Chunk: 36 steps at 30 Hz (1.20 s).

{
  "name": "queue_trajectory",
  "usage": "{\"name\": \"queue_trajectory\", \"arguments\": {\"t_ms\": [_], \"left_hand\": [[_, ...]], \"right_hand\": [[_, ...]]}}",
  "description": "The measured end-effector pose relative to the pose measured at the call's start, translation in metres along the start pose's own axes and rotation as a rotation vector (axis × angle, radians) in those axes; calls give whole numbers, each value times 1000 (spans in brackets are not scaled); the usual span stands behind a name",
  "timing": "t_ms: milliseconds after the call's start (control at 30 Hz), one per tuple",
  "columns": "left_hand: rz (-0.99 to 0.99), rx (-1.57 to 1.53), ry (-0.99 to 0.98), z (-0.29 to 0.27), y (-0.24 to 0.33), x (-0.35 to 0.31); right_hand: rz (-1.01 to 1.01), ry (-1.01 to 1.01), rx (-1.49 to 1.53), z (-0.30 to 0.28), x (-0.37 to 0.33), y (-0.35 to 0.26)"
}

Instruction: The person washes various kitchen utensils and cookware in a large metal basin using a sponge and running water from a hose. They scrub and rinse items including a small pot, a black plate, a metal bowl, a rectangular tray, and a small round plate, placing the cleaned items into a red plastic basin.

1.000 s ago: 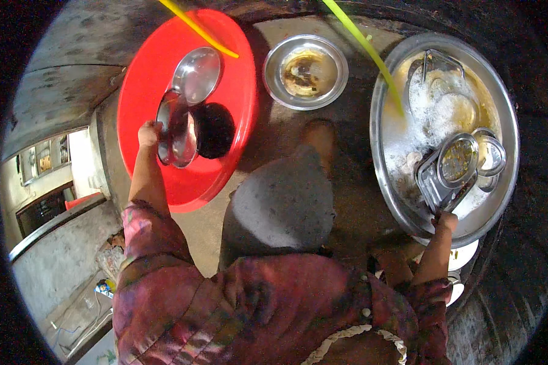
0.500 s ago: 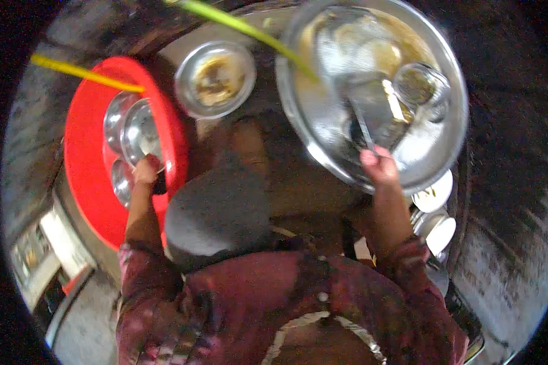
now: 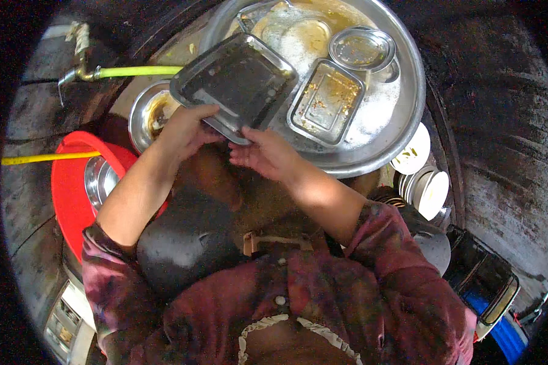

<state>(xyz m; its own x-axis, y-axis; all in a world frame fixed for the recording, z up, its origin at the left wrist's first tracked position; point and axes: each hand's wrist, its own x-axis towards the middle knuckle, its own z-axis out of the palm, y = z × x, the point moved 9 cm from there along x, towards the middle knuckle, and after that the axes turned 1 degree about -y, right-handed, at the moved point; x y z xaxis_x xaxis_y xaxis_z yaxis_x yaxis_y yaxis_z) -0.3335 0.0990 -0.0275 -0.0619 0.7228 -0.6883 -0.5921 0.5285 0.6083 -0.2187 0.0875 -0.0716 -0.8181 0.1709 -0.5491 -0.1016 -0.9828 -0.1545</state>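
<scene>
A rectangular dark metal tray is held tilted over the left side of a large round metal basin. My left hand grips the tray's near edge, thumb lying on top. Close beside it, my right hand pinches the near corner with its thumb; its fingers are partly below the rim. Inside the basin, a smaller rectangular metal tray with food bits lies in sudsy water. Next to that tray sits an oval metal dish.
On the left stands a red plastic tub holding metal bowls. Behind it, a soiled metal bowl sits near a tap with a green hose. White bowls are stacked at the right, beside a dark wall.
My left hand has left the red tub and joined my right hand at the larger tray. That tray is now raised and farther left over the basin. The view has shifted.
</scene>
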Motion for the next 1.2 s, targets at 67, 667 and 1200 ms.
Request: {"name": "queue_trajectory", "arguments": {"t_ms": [67, 667, 1200], "left_hand": [[16, -38, 102, -8, 4, 18], [93, 204, 321, -22, 29, 9], [110, 186, 219, -43, 9, 33]], "right_hand": [[-189, 123, -656, -21, -3, -40], [-525, 724, -2238, -202, -33, -168], [-346, 637, -2281, -206, -5, -123]]}}
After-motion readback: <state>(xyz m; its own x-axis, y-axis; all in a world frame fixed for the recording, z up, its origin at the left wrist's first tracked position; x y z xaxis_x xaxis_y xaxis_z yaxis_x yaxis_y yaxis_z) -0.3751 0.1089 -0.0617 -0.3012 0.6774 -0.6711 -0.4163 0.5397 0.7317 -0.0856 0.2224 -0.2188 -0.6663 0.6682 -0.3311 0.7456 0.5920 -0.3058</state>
